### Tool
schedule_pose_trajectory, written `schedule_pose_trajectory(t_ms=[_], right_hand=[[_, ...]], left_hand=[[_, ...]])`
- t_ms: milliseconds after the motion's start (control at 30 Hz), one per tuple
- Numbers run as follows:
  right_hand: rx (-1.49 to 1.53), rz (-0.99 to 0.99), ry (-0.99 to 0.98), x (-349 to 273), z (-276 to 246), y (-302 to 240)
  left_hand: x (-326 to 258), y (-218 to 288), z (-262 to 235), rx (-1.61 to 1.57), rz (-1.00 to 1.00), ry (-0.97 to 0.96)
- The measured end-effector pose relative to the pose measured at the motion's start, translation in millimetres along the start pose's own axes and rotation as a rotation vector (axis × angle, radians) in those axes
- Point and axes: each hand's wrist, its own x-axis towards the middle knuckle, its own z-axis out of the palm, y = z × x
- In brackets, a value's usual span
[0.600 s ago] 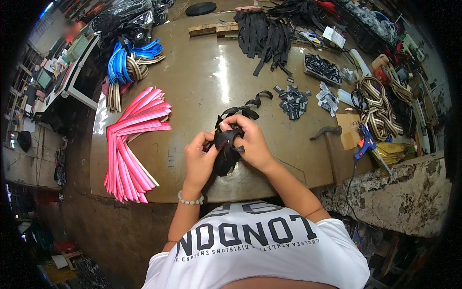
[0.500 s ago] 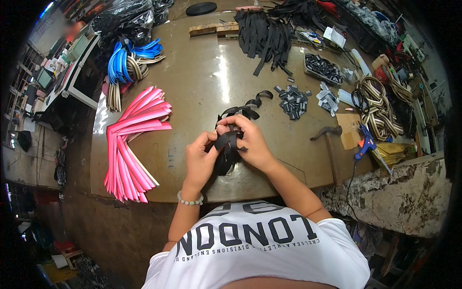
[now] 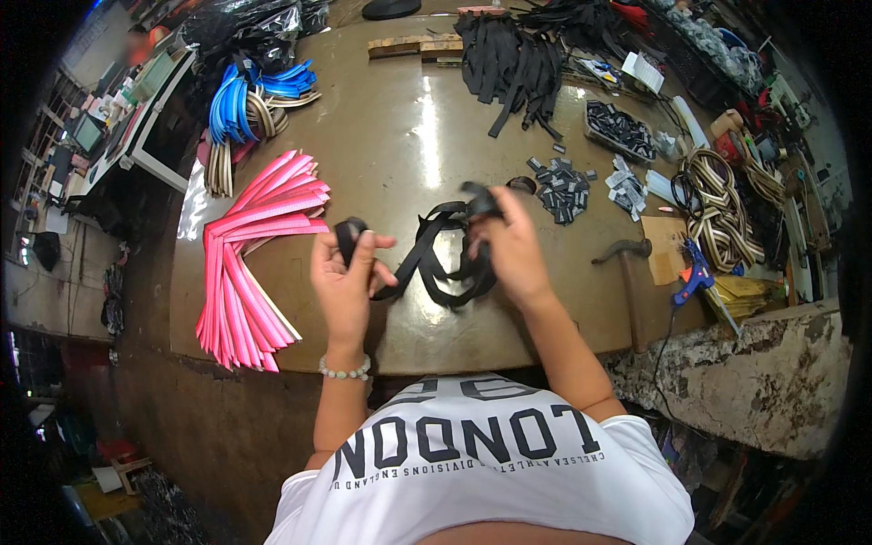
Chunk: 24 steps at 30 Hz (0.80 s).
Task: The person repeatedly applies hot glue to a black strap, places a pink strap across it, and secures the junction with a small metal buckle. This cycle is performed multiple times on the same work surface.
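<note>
A length of black webbing strap (image 3: 427, 262) lies in loose loops over the table between my two hands. My left hand (image 3: 343, 289) is closed around one part of it, and a small loop stands up above the thumb. Some of its fingers stretch toward the strap's middle. Off to the right, my right hand (image 3: 514, 247) grips another part, with black strap showing above and below the fingers. Slight motion blur softens this hand. A curled strap end (image 3: 520, 184) shows just beyond it.
Pink straps (image 3: 263, 263) lie fanned at left, blue straps (image 3: 232, 104) behind them. Black straps (image 3: 510, 68) lie at the back. Small dark buckles (image 3: 565, 191) are heaped at right, near a full tray (image 3: 618, 127). A hammer (image 3: 633, 291) and a blue glue gun (image 3: 695, 275) lie at right.
My hands have moved apart, the left one leftward and the right one rightward. The bunched black strap between them has spread into open loops.
</note>
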Motion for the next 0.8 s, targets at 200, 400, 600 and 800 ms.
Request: schedule_pose_trajectory(t_ms=[200, 400, 600, 800], right_hand=[[0.061, 0.279, -0.334, -10, 32, -10], [0.044, 0.107, -0.328, -11, 28, -3], [0.076, 0.055, -0.191, -6, 14, 9], [0.094, 0.031, -0.176, -11, 7, 21]], left_hand=[[-11, -10, 19, 0.088, 0.025, -0.158], [-16, -2, 14, 0.329, -0.010, -0.204], [-17, 3, 19, 0.467, -0.096, -0.115], [-20, -6, 16, 0.701, 0.261, -0.157]])
